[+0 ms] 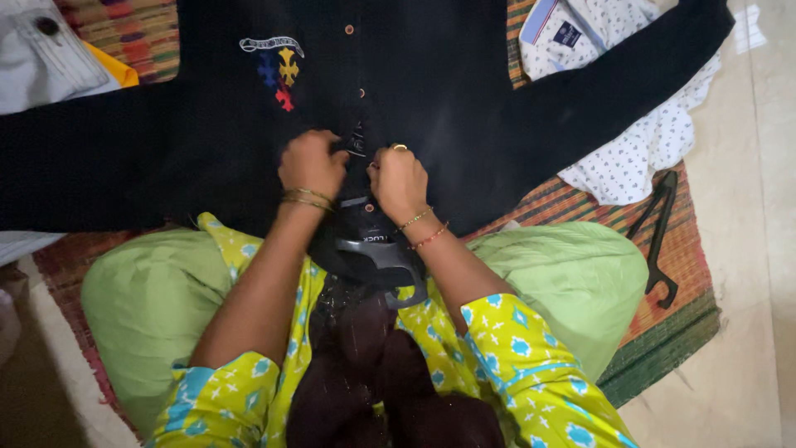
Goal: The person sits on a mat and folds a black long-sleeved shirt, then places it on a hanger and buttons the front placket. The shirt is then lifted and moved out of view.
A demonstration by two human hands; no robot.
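Logging what I see: black cardigan (431, 75) spread flat on striped mat (688, 307), front placket before my knees. Left hand (311, 163) and right hand (398, 178) both pinch the placket near its lower buttons. White dotted shirt (638, 149) upper right; black hanger (659, 241) beside it.

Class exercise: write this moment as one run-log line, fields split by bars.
left hand: pinching black shirt placket | right hand: same, beside left | shirt: spread flat on woven mat | black hanger: on mat, untouched
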